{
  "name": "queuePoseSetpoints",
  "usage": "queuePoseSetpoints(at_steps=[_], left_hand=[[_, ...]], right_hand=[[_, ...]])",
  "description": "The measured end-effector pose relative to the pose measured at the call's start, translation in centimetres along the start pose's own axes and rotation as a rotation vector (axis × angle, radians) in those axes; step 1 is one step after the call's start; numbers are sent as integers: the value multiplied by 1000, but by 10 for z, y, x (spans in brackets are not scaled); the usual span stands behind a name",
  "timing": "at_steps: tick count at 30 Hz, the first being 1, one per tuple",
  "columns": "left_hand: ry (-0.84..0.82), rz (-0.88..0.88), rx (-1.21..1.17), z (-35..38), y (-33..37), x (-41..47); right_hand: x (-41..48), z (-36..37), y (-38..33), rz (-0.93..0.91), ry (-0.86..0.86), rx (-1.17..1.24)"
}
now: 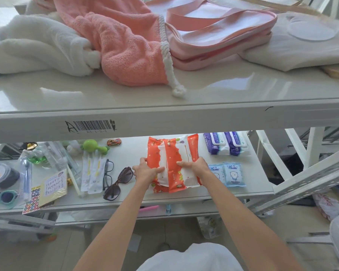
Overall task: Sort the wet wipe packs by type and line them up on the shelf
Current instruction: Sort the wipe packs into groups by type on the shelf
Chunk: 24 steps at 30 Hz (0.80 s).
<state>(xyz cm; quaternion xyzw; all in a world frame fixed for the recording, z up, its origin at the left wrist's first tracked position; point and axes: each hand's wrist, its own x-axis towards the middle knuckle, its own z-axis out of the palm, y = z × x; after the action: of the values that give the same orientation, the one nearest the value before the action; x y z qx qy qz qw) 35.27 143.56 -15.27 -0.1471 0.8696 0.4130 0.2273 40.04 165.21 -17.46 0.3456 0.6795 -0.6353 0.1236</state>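
Note:
Three orange-and-white wet wipe packs (171, 153) stand on edge side by side on the white middle shelf (249, 184). My left hand (148, 171) grips the left pack, and my right hand (196, 167) grips the right ones near their front ends. To the right, at the back, stand two purple-and-white wipe packs (226, 143). In front of those lie two small light-blue wipe packs (227, 174), flat and side by side.
Left of the packs lie brown sunglasses (118, 182), black glasses (108, 174), white sachets (91, 173), a sticker sheet (47, 189), a green toy (93, 146) and a toy car (114, 142). The top shelf (164, 114) overhangs, holding towels (37, 45) and a pink bag (219, 36).

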Motion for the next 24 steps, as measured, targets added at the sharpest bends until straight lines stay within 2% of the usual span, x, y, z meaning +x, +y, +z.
queuePoseSetpoints(at_steps=[5,8,10,15,21,24], left_hand=[[-123,-139,-97,-9,7,5],[-268,-160,-223,-16,11,1],[-298,-170,-251,-20,9,2],[-379,-170,-308,-43,-22,5],[-403,-61,-594,-86,-44,-19],[-396,-32,-684,-98,-46,-28]], right_hand=[[-15,-39,-7,-97,92,143],[-19,-54,-5,-92,85,192],[-19,-58,-2,-88,64,198],[-20,-41,-4,-79,-97,176],[-6,-25,-12,-69,-188,116],[-16,-6,-24,-78,-288,40]])
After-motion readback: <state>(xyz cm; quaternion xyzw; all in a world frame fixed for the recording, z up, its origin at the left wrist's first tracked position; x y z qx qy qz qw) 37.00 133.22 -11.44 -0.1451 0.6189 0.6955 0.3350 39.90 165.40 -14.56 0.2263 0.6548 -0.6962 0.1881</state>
